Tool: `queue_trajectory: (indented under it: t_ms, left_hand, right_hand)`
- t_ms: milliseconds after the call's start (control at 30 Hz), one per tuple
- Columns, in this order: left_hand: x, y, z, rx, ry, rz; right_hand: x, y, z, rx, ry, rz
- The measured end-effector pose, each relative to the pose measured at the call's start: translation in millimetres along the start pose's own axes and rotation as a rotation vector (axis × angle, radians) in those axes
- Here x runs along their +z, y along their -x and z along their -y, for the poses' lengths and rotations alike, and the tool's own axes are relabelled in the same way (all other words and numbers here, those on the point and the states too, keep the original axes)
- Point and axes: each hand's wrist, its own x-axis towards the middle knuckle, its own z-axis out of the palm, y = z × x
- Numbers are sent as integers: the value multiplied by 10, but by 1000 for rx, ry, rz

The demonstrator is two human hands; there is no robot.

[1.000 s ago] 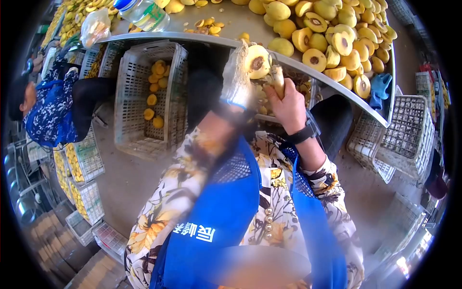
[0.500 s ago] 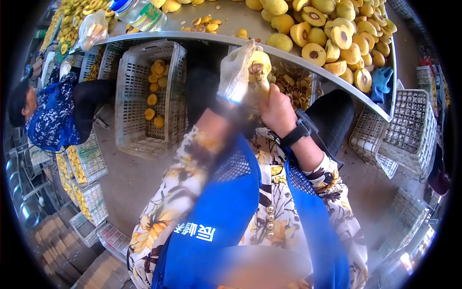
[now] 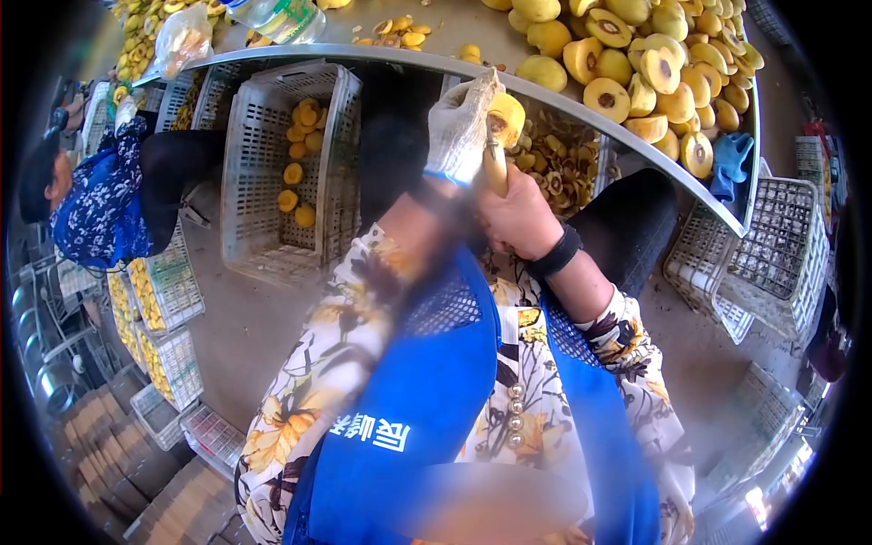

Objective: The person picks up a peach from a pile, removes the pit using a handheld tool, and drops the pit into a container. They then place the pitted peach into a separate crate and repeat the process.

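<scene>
- Around us is a busy work floor [image 3: 227, 341], with a metal-edged worktop [image 3: 445, 27] across the far side.
- The fruit [image 3: 507, 116] is just in front of its near edge, raised between our hands, against the tool's tip.
- We judge that the tool [image 3: 495, 168] could slip on wet flesh and jab the gloved fingers close behind; too hard a push could tear the fruit, and a loose grip could drop it.
- It looks yellow and rounded, with a brownish patch where the tool meets it; finer detail is too small to tell.
- Our left hand [image 3: 457, 127], in a pale knit glove, is closed around it; our bare right hand [image 3: 522, 213] is clamped on the tool's handle.
- Beyond and below, we see cut pieces [image 3: 549, 163] under the worktop, a crate [image 3: 250, 173] to the left, and a heap of halves [image 3: 658, 68] on the worktop near a blue glove [image 3: 730, 163].
</scene>
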Motion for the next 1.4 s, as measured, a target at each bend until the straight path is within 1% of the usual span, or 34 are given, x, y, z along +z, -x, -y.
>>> queue_trajectory:
  t_ms: [33, 100, 133, 200, 233, 300, 333, 367, 400, 467, 500, 533, 567, 600, 633, 667, 700, 733, 767, 800, 867, 933, 1000, 1033, 1133, 1167, 1233, 1267, 1333, 1367, 1400]
  left_hand:
    - [0, -9, -3, 29, -31, 17]
    - [-6, -18, -7, 87, -93, 51]
    - [-26, -27, -24, 42, -131, 92]
    - [-74, -55, -77, -46, -211, 179]
    - [-42, -21, -129, -131, -164, 155]
    - [-236, -130, -69, -76, 33, 45]
    - [-528, -251, -120, -140, 132, 114]
    - [-819, -374, -171, -210, 226, 178]
    - [-1164, -536, -357, -370, 319, 373]
    - [-1061, -294, -749, 162, -232, -495]
    - [-1505, -485, -818, 302, -694, -544]
    - [-1542, -478, -963, 437, -1160, -578]
    - [-1527, -484, -992, 467, -1296, -670]
    - [-1472, -520, -975, 581, -1352, -624]
    - [-1243, -478, -1022, 697, -1409, -579]
    - [-1068, -592, -920, 780, -1419, -445]
    - [-574, -414, -899, 645, -1429, -318]
    - [-305, -464, -732, 677, -1510, -190]
    - [-51, -537, -578, 713, -1537, -20]
    - [265, -531, -453, 653, -1691, 73]
    - [698, -651, -164, 432, -1848, 353]
    - [903, -755, 125, 403, -1864, 393]
    - [1003, -952, 293, 302, -1888, 416]
    - [1059, -889, 206, 250, -1904, 459]
    - [914, -839, -5, 347, -1721, 406]
    - [836, -819, -86, 284, -1574, 308]
    - [595, -664, -286, 139, -924, 349]
    - [484, -544, -368, 66, -594, 351]
    - [376, -297, -503, -110, -254, 182]
    - [208, -321, -445, -194, -196, 225]
    - [142, -266, -380, -204, -209, 123]
  right_hand:
    - [-13, 13, 13, 42, -74, 40]
    - [-93, -6, -31, 134, -292, 233]
    - [-141, -35, -56, 178, -401, 329]
    - [-230, -137, -119, 198, -624, 545]
    - [-255, -163, -144, 206, -737, 651]
    - [-257, -134, -168, 85, -773, 716]
    - [-262, -120, -162, 23, -790, 747]
    - [-305, -140, -181, -7, -830, 726]
    - [-349, -158, -196, -2, -646, 570]
    - [-440, -226, -260, 12, -285, 254]
    - [-542, -348, -413, -74, 180, 147]
    - [-557, -369, -489, -121, 377, 33]
    - [-569, -391, -548, -168, 577, -82]
    - [-578, -408, -595, -214, 778, -196]
    - [-595, -421, -625, -215, 751, -205]
    - [-587, -406, -595, -204, 784, -199]
    - [-575, -387, -524, -197, 816, -196]
    - [-573, -378, -475, -191, 847, -196]
    - [-586, -390, -480, -223, 834, -223]
    - [-605, -398, -520, -253, 821, -252]
    - [-636, -362, -581, -328, 814, -293]
    - [-660, -295, -622, -422, 818, -316]
    - [-683, -237, -592, -367, 828, -308]
    - [-679, -199, -579, -339, 832, -297]
    - [-679, -173, -505, -288, 738, -342]
    - [-669, -155, -475, -353, 706, -408]
    - [-622, -84, -406, -469, 630, -530]
    - [-603, -39, -332, -507, 637, -554]
    - [-551, -15, -203, -569, 575, -579]
    - [-533, -41, -164, -562, 593, -558]
    - [-517, -82, -133, -554, 609, -537]
